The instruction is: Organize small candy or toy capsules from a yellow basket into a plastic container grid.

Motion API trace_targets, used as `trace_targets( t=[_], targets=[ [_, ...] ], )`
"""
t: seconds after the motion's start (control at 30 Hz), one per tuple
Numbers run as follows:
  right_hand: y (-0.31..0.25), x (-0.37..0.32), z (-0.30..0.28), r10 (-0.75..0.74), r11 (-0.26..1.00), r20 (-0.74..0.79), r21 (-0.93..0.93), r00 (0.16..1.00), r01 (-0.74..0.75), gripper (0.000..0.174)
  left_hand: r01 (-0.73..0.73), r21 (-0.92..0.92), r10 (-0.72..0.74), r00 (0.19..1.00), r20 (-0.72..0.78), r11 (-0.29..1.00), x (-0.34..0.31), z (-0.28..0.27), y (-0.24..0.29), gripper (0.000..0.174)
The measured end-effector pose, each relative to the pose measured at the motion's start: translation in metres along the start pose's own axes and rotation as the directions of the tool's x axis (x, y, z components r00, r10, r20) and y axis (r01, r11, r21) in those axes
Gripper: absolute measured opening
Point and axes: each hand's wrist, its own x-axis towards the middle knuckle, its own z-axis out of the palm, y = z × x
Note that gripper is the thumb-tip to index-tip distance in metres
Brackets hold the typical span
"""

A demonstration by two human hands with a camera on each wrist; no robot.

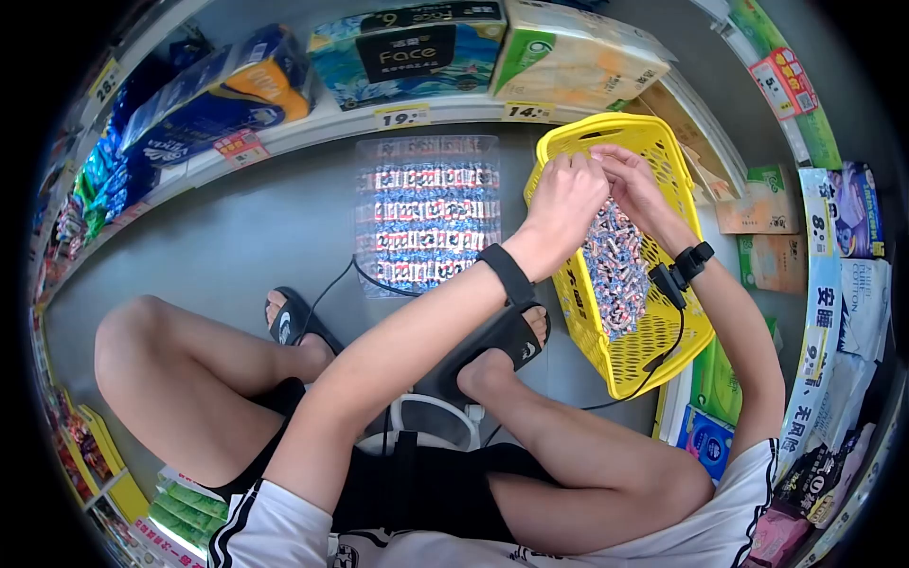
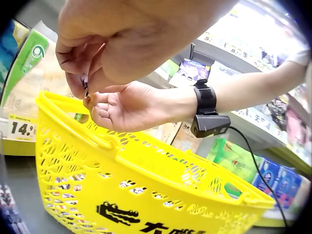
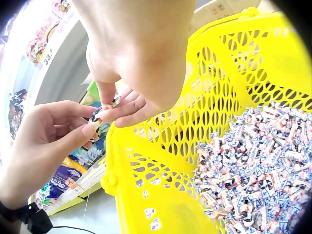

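Observation:
My left hand (image 1: pixel 566 201) and right hand (image 1: pixel 636 186) meet over the upper part of a yellow basket (image 1: pixel 565 275). Between their fingertips is one small wrapped candy (image 3: pixel 99 116), white, red and dark, partly covered by the fingers. In the right wrist view, the left hand (image 3: pixel 51 129) pinches it with thumb and fingers while the right hand (image 3: pixel 141 68) pinches it from the other side. A heap of similar wrapped candies (image 1: pixel 615 275) fills the basket's bottom. To the left, a clear box (image 1: pixel 426 222) on the floor holds candies laid in neat rows.
Shelves with tissue packs (image 1: pixel 407 52) and price tags (image 1: pixel 402 115) curve round the back. More packs (image 1: pixel 769 199) stand close on the right. My sandalled feet (image 1: pixel 511 336) lie between the box and the basket, and a black cable (image 1: pixel 331 293) crosses the floor.

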Motion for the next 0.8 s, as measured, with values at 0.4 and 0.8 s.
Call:
trace_targets(
  t=[0.4, 0.8],
  targets=[
    [-0.021, 0.049, 0.107, -0.034, 0.961, 0.235, -0.26, 0.971, 0.096, 0.019, -0.046, -0.077, 0.038, 0.994, -0.099, 0.996, -0.055, -0.063, -0.106, 0.034],
    [0.036, 0.109, 0.203, 0.235, 0.858, 0.332, -0.513, 0.914, -0.035, 0.022, 0.265, -0.074, -0.267, 0.963, -0.025, 0.961, -0.137, -0.05, -0.175, 0.033]
  ],
)
